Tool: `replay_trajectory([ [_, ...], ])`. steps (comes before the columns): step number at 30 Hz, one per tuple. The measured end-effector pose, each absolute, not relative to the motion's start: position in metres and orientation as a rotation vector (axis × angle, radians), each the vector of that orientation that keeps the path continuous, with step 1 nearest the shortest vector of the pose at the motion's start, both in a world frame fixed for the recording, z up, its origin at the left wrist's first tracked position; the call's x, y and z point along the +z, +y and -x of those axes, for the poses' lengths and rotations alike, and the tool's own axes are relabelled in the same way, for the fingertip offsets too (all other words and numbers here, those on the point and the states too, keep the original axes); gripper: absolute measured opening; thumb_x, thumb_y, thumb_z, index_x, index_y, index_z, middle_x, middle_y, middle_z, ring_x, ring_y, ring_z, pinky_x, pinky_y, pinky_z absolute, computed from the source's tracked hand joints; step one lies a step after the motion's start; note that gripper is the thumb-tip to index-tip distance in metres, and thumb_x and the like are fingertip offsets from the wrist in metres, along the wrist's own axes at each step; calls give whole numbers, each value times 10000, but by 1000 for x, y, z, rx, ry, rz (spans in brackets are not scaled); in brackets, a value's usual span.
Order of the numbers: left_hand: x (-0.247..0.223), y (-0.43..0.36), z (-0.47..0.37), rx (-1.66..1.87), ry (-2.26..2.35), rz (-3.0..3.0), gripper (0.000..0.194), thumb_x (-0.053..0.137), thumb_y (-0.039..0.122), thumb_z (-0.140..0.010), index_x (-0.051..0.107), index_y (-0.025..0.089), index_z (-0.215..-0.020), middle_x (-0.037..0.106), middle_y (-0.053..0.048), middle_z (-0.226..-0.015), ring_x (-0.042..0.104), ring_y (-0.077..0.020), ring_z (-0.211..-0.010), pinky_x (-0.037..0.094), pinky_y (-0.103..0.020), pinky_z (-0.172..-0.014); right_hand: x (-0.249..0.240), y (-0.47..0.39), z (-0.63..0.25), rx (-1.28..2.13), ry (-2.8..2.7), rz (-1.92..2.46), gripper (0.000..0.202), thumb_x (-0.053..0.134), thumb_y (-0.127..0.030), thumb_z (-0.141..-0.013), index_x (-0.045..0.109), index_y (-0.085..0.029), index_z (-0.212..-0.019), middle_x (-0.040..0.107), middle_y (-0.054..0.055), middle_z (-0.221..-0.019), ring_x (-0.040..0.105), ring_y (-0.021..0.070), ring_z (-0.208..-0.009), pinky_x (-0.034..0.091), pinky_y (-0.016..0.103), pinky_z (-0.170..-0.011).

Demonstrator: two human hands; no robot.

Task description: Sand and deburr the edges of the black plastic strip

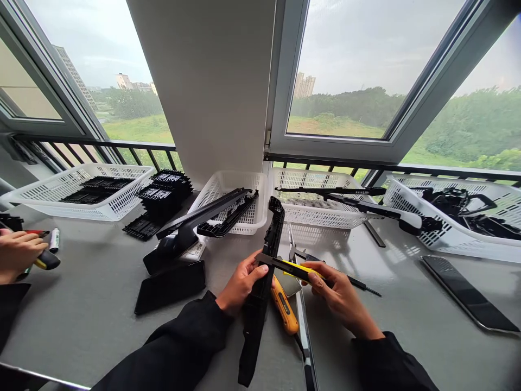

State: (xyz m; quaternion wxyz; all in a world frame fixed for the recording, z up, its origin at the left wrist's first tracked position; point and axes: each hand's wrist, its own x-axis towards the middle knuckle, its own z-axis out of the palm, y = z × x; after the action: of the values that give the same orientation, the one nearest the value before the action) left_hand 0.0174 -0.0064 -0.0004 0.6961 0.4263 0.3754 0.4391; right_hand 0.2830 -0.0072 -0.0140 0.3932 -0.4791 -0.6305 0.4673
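Note:
My left hand (244,285) is closed around the middle of a long black plastic part (257,315), which stands tilted above the table. In my right hand (336,296) is a yellow and black utility knife (299,270) with its blade out. That blade lies across the part near my left thumb; whether it is cutting cannot be seen. Below the knife, an orange-handled tool (285,308) with a cord lies beside a long metal ruler (303,331). A caliper (311,257) is partly hidden behind my right hand.
White baskets (118,209) holding black parts line the window side. A stack of black parts (165,198) stands between two of them. Phones (171,288) lie left and right (468,293). At the far left, another person's hand (18,252) is beside a yellow-black handle (48,260).

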Motion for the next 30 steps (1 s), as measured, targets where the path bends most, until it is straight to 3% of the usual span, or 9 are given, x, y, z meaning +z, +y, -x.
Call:
replay_trajectory([
  [2,-2,-5,-16,983,843,-936,880,833,578,-856,524,102,-1529,753,-24,-732,580,-142,-598,394,-233,-562,-16,-4,-287,1087,-1656,1236,579,660,-703,-983,796,-188,-1209,785,109,-1075,720,240,-915,585,336,-829],
  [5,0,-5,-16,981,833,-931,803,786,485,-858,541,100,-1518,766,-43,-764,588,-157,-630,403,-247,-584,-20,-2,-291,977,-1671,1293,573,639,-690,-987,796,-200,-1237,792,125,-1208,717,316,-1169,553,397,-1028],
  [8,3,-5,-17,987,816,-946,693,742,354,-796,609,114,-1432,784,-61,-830,624,-183,-720,441,-268,-654,-22,-4,-288,863,-1612,1350,554,623,-671,-995,781,-186,-1211,795,129,-1185,729,310,-1101,558,383,-967],
  [13,3,-4,-18,1005,809,-972,648,726,269,-743,630,135,-1369,772,-37,-819,649,-200,-791,471,-297,-755,-17,-10,-282,877,-1657,1303,488,620,-648,-1000,761,-186,-1067,779,83,-934,708,253,-862,554,317,-786],
  [20,4,-5,-18,949,807,-962,659,783,337,-811,589,142,-1410,775,-39,-831,677,-198,-767,521,-294,-722,-13,-12,-283,811,-1587,1349,461,612,-633,-1007,735,-192,-1055,738,53,-901,673,225,-839,519,292,-765],
  [24,1,-6,-18,925,807,-958,582,841,413,-829,640,133,-1298,774,-44,-803,701,-198,-736,549,-291,-698,-13,-11,-284,847,-1625,1345,472,609,-641,-993,734,-186,-1019,708,39,-823,644,215,-772,507,293,-721],
  [30,-2,-6,-19,919,809,-938,423,817,449,-863,656,168,-1135,734,-4,-744,732,-206,-705,570,-294,-678,-14,-14,-284,768,-1627,1359,429,611,-607,-997,735,-197,-1026,729,43,-861,661,218,-793,521,294,-744],
])
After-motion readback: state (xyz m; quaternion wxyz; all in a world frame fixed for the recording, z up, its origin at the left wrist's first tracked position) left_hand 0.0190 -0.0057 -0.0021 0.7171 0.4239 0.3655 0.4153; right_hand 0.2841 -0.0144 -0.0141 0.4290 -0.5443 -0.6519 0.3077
